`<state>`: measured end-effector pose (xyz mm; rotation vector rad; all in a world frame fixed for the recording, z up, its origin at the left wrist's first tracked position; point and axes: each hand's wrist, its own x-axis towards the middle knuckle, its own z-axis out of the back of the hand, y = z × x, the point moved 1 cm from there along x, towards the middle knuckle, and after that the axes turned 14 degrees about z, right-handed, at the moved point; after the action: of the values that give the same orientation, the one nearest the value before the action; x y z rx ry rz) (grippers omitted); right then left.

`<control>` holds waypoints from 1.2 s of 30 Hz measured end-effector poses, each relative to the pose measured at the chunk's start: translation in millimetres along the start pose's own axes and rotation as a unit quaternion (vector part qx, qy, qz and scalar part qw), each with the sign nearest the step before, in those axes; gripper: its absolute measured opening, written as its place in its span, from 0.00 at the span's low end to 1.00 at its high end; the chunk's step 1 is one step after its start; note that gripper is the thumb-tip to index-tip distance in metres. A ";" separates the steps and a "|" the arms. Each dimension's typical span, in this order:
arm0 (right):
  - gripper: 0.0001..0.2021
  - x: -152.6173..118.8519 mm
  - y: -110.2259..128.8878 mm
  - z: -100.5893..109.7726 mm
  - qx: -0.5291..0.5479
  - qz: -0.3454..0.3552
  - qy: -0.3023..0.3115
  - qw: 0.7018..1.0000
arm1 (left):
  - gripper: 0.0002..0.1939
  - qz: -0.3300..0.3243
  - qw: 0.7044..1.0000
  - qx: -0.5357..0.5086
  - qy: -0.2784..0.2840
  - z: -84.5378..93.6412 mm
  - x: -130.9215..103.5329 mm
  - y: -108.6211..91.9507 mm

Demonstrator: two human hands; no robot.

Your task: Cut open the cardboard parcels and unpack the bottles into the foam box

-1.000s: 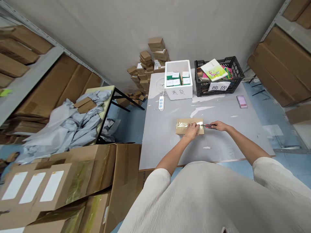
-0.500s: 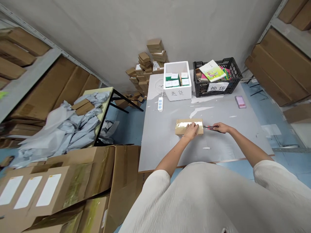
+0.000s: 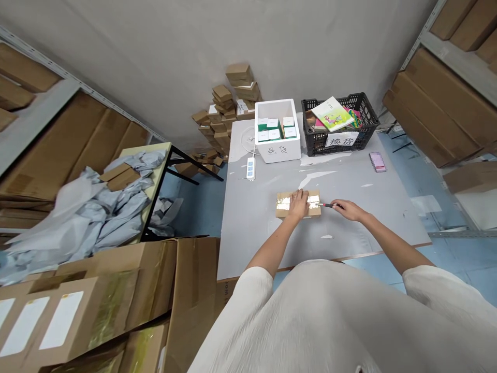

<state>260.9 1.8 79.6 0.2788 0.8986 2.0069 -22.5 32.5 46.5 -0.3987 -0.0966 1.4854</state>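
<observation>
Grey tabletop (image 3: 252, 233) bears a taped carton (image 3: 313, 209), long axis sideways. Left hand (image 3: 300, 203) presses down on the carton, fingers extended; right hand (image 3: 347, 209), right of the carton, grips a slim tool (image 3: 328, 205) aimed along that axis; tip contact unclear.

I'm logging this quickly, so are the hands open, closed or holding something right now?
Left hand: open, resting on the taped box.
Right hand: closed, holding a red-and-black tool.
</observation>
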 end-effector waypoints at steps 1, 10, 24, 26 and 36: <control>0.19 -0.7 1.2 -1.5 -0.028 0.015 0.003 0.999 | 0.28 0.005 1.000 0.004 0.007 -0.9 1.9 -0.2; 0.20 5.3 -6.3 -11.5 -0.111 0.035 -0.014 0.993 | 0.26 0.006 0.999 0.022 0.024 5.4 12.5 -2.5; 0.19 4.2 -5.5 -29.7 -0.088 0.002 -0.081 0.993 | 0.32 -0.021 0.996 0.087 -0.008 -5.8 -1.7 -2.9; 0.19 3.7 -6.2 -33.1 -0.090 0.000 -0.087 0.992 | 0.32 -0.020 0.996 0.085 -0.004 -6.3 -1.8 -2.3; 0.20 -3.1 -15.3 -23.0 -0.125 0.021 -0.080 0.989 | 0.31 -0.018 0.998 0.064 0.002 -7.2 -1.0 0.0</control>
<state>260.9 -6.7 53.2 0.3129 0.5387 2.0776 -20.4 30.2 39.9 -0.2938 -0.0054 1.4473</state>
